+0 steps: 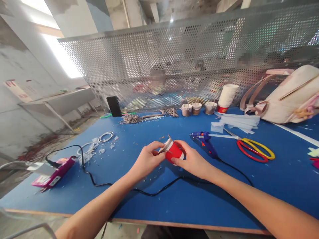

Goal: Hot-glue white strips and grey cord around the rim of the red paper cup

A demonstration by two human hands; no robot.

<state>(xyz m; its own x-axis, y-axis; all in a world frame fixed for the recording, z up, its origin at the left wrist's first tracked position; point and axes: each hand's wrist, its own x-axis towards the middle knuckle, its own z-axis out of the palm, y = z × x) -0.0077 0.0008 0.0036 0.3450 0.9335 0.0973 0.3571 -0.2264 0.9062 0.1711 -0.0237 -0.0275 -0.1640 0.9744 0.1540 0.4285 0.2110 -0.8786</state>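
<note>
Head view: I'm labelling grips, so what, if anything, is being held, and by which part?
A red and white cup: the left hand has its fingers at the pale end, the right hand grips the red side.

Blue tabletop (174, 209), passages and obstructions. Centre: open lane between the left hand (151, 156), right hand (194, 160) and the twine bundle (132, 119) beyond, low crumbs scattered. Near side: open surface between the forearms (104, 203), crossed by one black cable (152, 195) lying low. Left: white cable loops (107, 133) among scraps; nearer, magenta power strip (62, 170) with raised plug. Right: glue gun (209, 146), just beside the right hand, its stick reaching toward scissors (241, 139); sideways route obstructed. Far edge: three small cups (196, 109), tall cup stack (227, 97), large bag (286, 99); behind, perforated screen (134, 66), upright barrier. Above the hands: open air.
</note>
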